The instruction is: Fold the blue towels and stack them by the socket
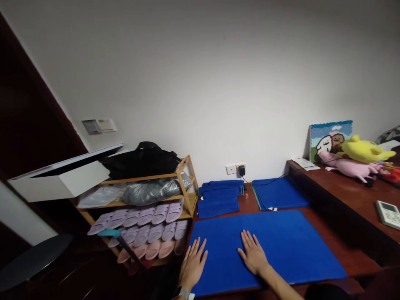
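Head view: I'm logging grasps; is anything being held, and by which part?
Nothing is held: the right hand lies open on the large rectangular blue cloth, the left hand open across its left edge.

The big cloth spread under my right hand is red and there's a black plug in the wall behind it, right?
The color is wrong: the head view shows the big cloth under your right hand is blue. There is a black plug in the wall behind it.

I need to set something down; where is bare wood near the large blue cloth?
Bare wood shows between the large blue cloth and raised ledge, and narrowly between folded cloths and flat cloth stack. Crowded: the ledge's back, with plush toys.
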Tool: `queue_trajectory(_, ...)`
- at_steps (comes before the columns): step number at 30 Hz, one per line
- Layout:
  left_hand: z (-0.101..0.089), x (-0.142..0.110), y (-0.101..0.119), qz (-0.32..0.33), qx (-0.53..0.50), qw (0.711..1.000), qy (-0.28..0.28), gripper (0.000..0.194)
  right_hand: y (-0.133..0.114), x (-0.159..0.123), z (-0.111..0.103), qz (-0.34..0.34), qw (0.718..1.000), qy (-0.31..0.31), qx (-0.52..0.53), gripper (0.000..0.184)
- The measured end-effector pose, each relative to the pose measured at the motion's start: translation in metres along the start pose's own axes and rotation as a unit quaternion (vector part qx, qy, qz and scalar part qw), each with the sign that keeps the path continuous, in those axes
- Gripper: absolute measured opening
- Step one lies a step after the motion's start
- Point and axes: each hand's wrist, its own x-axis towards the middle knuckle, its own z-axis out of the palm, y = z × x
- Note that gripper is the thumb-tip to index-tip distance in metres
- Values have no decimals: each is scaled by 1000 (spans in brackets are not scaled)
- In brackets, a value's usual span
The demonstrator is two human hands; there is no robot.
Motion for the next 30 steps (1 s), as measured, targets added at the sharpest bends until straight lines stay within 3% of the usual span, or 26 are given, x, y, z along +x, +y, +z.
queue_trajectory(3,2,1,-1,4,-2,1000,11,59,73,-25,-15,62,997,37,-39,81)
queue_trajectory(8,3,2,0,7,-3,1000,19,59,226,-88,-52,191,969,84,-133,81)
queue_trajectory(10,3,2,1,7,1,1000,20,58,276,-111,-66,191,964,91,-159,77)
queue_trajectory(12,4,3,1,9,7,1000,22,57,310,-129,-76,172,964,99,-175,74)
queue_trajectory(14,6,3,1,11,11,999,29,57,323,-137,-80,158,963,115,-184,73)
queue_trajectory(16,7,3,0,12,11,999,32,57,314,-134,-80,160,959,139,-187,75)
queue_trajectory(18,8,4,-1,12,7,999,30,57,281,-120,-74,170,955,162,-181,80)
queue_trajectory(21,8,3,-2,12,0,999,31,58,198,-89,-56,152,965,162,-141,83)
queue_trajectory(26,6,2,-2,12,-2,999,37,57,46,-43,-12,7,996,87,-30,72)
queue_trajectory(28,5,1,-1,12,0,999,37,57,12,-34,2,-28,998,57,-3,72)
queue_trajectory(30,4,0,-1,13,1,999,35,57,0,-30,11,-32,999,40,5,73)
